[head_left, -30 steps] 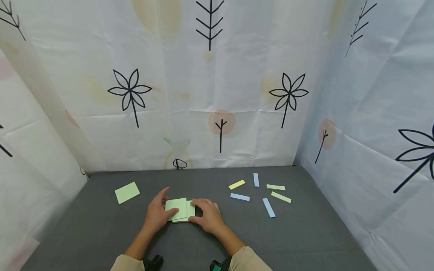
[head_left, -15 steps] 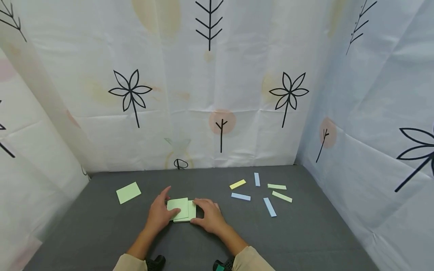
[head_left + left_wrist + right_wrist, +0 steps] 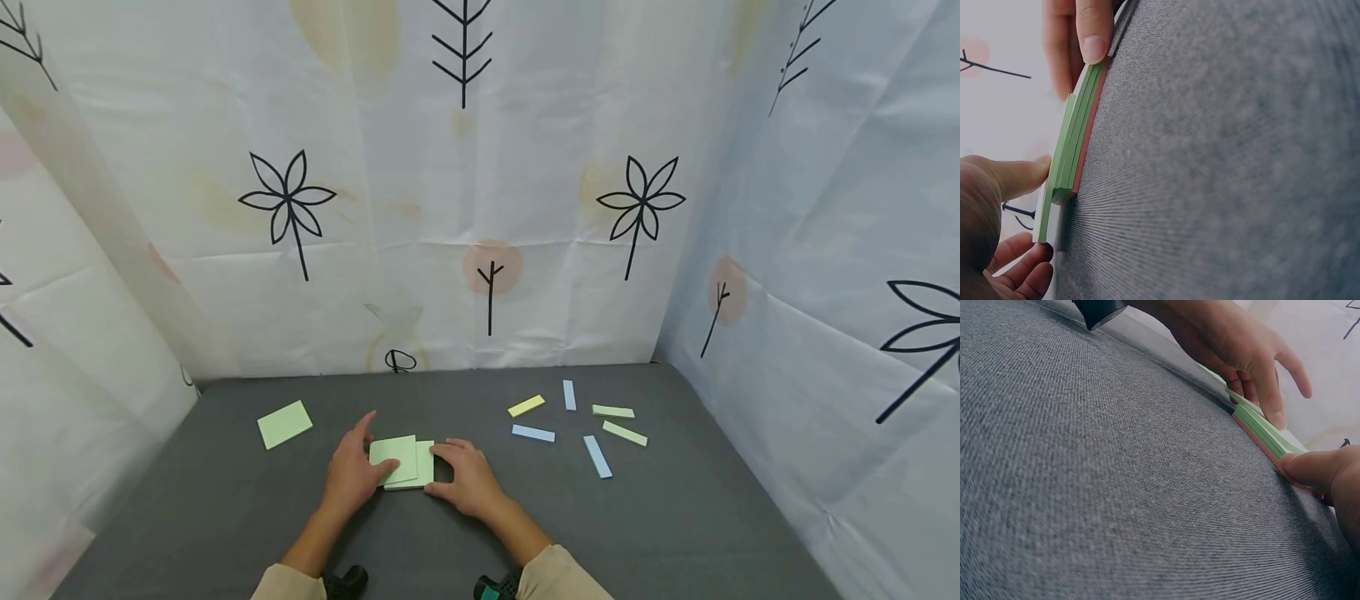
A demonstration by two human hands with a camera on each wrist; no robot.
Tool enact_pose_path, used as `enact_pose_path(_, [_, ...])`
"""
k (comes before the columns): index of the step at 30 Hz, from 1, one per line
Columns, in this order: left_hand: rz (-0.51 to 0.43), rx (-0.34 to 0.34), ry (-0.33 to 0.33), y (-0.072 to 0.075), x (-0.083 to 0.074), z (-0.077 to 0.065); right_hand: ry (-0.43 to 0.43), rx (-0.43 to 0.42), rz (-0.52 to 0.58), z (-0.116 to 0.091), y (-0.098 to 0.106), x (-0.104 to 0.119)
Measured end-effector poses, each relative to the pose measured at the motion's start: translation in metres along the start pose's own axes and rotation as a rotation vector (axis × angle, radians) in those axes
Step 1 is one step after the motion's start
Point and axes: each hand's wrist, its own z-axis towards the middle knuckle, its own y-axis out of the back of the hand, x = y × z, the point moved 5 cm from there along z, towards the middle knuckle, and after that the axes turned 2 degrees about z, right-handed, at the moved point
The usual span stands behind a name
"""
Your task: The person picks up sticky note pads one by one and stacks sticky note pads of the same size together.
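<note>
A flat light-green square (image 3: 393, 452) lies on top of a stack of matching squares (image 3: 425, 460), shifted toward the left. My left hand (image 3: 349, 471) pinches that top square, thumb on its upper face and fingers beneath its overhanging end (image 3: 1042, 215). At the stack's right edge, my right hand (image 3: 472, 485) grips the near and far corners between thumb and index finger. Seen edge-on in the left wrist view, the stack (image 3: 1077, 132) has several green layers over a red bottom layer (image 3: 1091, 125). Its base sits on the grey cloth.
Another light-green square (image 3: 285, 425) lies alone at the left. To the right are scattered narrow strips: a yellow strip (image 3: 527, 406), several blue ones such as this blue strip (image 3: 597, 457), and two green ones, including this green strip (image 3: 625, 433). White printed cloth (image 3: 540, 317) walls the table (image 3: 675, 517).
My right fingertips have eased slightly outward along the stack's right edge. The left hand and the top square stay put.
</note>
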Motion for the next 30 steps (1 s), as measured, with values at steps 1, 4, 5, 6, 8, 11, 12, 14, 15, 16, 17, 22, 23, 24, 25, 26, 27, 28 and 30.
enact_pose_path(1, [0.001,-0.003,-0.002,0.0,0.0,0.0,-0.001,0.001,0.0,0.0,0.0,0.0])
enact_pose_path(4, [0.003,-0.009,-0.011,0.001,-0.001,-0.001,-0.001,0.001,0.002,0.0,-0.001,0.001])
enact_pose_path(5, [0.003,-0.01,-0.014,0.001,-0.001,-0.001,-0.002,0.0,0.002,0.0,-0.001,0.001])
enact_pose_path(6, [0.001,-0.011,-0.017,0.001,-0.002,-0.001,-0.002,-0.001,0.001,0.0,-0.001,0.001])
enact_pose_path(8, [-0.002,-0.013,-0.022,0.002,-0.002,-0.001,0.0,-0.004,-0.005,0.0,-0.002,0.001])
enact_pose_path(11, [-0.005,-0.015,-0.024,0.002,-0.002,-0.001,0.005,-0.006,-0.014,0.0,-0.001,0.001])
enact_pose_path(12, [-0.005,-0.016,-0.025,0.002,-0.002,-0.001,0.01,-0.008,-0.017,0.0,-0.001,0.001])
enact_pose_path(14, [-0.006,-0.018,-0.029,0.002,-0.003,-0.002,0.021,-0.011,-0.024,0.0,-0.001,0.001])
enact_pose_path(15, [-0.007,-0.014,-0.031,0.002,-0.003,-0.002,0.025,-0.011,-0.026,0.0,-0.001,0.002])
enact_pose_path(16, [-0.009,-0.008,-0.034,0.002,-0.004,-0.002,0.027,-0.01,-0.03,0.0,-0.001,0.002])
enact_pose_path(17, [-0.013,-0.001,-0.038,0.001,-0.005,-0.002,0.029,-0.01,-0.033,0.0,-0.001,0.002])
enact_pose_path(22, [-0.022,0.03,-0.041,-0.004,-0.009,-0.002,0.025,-0.007,-0.037,0.0,-0.002,0.002])
enact_pose_path(23, [-0.02,0.03,-0.04,-0.005,-0.01,-0.002,0.026,-0.008,-0.036,0.0,-0.002,0.002])
enact_pose_path(24, [-0.018,0.03,-0.039,-0.006,-0.01,-0.002,0.024,-0.009,-0.036,0.0,-0.003,0.002])
enact_pose_path(25, [-0.017,0.029,-0.039,-0.007,-0.011,-0.002,0.021,-0.01,-0.035,0.0,-0.003,0.002])
enact_pose_path(26, [-0.015,0.028,-0.04,-0.007,-0.012,-0.002,0.014,-0.01,-0.031,0.0,-0.003,0.002])
enact_pose_path(27, [-0.015,0.027,-0.042,-0.007,-0.013,-0.002,0.011,-0.014,-0.028,0.0,-0.003,0.002])
enact_pose_path(28, [-0.012,0.026,-0.044,-0.007,-0.014,-0.003,0.004,-0.016,-0.026,0.0,-0.003,0.002])
enact_pose_path(30, [-0.008,0.021,-0.048,-0.008,-0.015,-0.003,-0.011,-0.02,-0.02,0.0,-0.002,0.001])
